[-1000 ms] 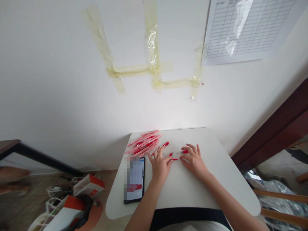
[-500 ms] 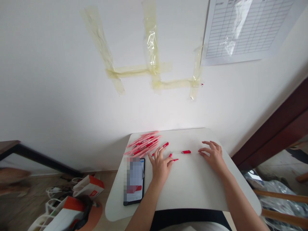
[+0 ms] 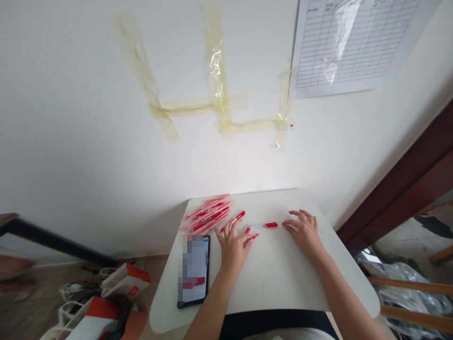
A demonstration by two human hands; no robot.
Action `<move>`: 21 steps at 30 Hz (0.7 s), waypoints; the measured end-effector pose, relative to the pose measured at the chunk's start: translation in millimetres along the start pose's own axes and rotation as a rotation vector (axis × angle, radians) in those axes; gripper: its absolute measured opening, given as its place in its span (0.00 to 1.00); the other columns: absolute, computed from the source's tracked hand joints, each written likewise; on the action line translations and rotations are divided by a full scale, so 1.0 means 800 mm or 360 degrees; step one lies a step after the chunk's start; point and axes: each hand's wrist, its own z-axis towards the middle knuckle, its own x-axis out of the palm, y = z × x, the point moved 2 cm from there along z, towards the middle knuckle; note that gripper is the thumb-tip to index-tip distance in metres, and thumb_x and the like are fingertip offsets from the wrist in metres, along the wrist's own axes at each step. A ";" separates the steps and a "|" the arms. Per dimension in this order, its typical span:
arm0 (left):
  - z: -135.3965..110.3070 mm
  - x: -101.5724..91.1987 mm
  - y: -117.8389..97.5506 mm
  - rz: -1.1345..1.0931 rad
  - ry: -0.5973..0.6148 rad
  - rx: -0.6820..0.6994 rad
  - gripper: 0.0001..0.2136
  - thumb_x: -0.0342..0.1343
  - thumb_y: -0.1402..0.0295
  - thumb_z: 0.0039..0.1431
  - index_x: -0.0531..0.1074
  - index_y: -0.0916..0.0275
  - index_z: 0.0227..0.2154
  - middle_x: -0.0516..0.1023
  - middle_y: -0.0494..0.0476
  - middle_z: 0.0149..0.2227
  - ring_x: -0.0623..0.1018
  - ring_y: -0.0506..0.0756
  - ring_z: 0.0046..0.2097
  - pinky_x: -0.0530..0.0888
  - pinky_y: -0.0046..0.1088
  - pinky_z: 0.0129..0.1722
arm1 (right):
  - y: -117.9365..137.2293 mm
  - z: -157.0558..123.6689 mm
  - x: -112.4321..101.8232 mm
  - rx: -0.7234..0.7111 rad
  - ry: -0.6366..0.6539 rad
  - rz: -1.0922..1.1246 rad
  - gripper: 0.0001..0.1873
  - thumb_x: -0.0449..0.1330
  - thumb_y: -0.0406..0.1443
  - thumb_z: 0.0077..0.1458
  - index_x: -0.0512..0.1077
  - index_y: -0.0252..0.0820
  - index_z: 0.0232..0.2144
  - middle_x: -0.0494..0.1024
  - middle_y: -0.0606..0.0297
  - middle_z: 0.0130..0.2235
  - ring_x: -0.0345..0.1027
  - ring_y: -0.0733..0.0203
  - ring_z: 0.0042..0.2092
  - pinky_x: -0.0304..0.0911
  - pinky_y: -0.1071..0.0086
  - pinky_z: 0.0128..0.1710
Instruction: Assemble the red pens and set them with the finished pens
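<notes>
On the white table (image 3: 283, 278) both hands lie palm down, fingers spread apart and gripping nothing. By one phone (image 3: 193, 270) rests the left hand (image 3: 233, 245), its fingertips at two small red pen parts (image 3: 255, 235); whether they touch is unclear. Fingertips of the right hand (image 3: 306, 232) sit just beside one clear pen barrel (image 3: 271, 225) with a red end. One whole red pen (image 3: 236, 217) lies alone between the left hand and a pile of red pens (image 3: 207, 215), too overlapped to count. Two paper bags (image 3: 123, 281) stand on the floor at left; their contents do not show.
</notes>
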 end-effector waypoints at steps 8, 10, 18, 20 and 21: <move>0.000 -0.003 -0.003 -0.0014 0.0012 -0.0010 0.02 0.65 0.60 0.57 0.82 0.47 0.32 0.73 0.52 0.60 0.65 0.66 0.65 0.42 0.70 0.66 | -0.003 -0.002 0.005 0.0016 -0.0004 0.0039 0.12 0.56 0.45 0.65 0.80 0.60 0.39 0.72 0.63 0.57 0.53 0.37 0.64 0.46 0.29 0.60; 0.000 -0.003 -0.003 -0.0008 0.0005 0.0001 0.02 0.64 0.61 0.57 0.82 0.48 0.32 0.73 0.53 0.60 0.65 0.66 0.65 0.42 0.70 0.66 | -0.004 -0.002 0.006 0.0015 -0.0008 0.0048 0.12 0.55 0.45 0.65 0.80 0.60 0.39 0.72 0.63 0.57 0.53 0.37 0.64 0.45 0.28 0.60; 0.000 -0.003 -0.004 -0.0029 -0.0012 0.0031 0.02 0.65 0.62 0.57 0.82 0.48 0.32 0.73 0.52 0.60 0.66 0.66 0.64 0.42 0.71 0.66 | -0.007 0.000 0.004 -0.0033 -0.0115 0.0118 0.12 0.55 0.41 0.65 0.79 0.58 0.43 0.73 0.63 0.56 0.55 0.39 0.63 0.50 0.30 0.60; 0.001 -0.003 -0.005 -0.0052 -0.0015 0.0040 0.02 0.64 0.62 0.57 0.82 0.48 0.31 0.73 0.53 0.60 0.65 0.66 0.65 0.41 0.71 0.66 | -0.003 0.001 -0.001 -0.0063 -0.0174 0.0196 0.11 0.56 0.41 0.65 0.78 0.56 0.43 0.74 0.61 0.55 0.56 0.40 0.62 0.55 0.34 0.60; 0.001 -0.003 -0.006 -0.0063 -0.0017 0.0045 0.02 0.64 0.62 0.57 0.82 0.49 0.31 0.74 0.53 0.60 0.65 0.66 0.65 0.40 0.71 0.66 | 0.001 0.002 -0.003 -0.0091 -0.0194 0.0250 0.10 0.56 0.41 0.65 0.78 0.55 0.43 0.74 0.61 0.54 0.56 0.41 0.62 0.58 0.37 0.59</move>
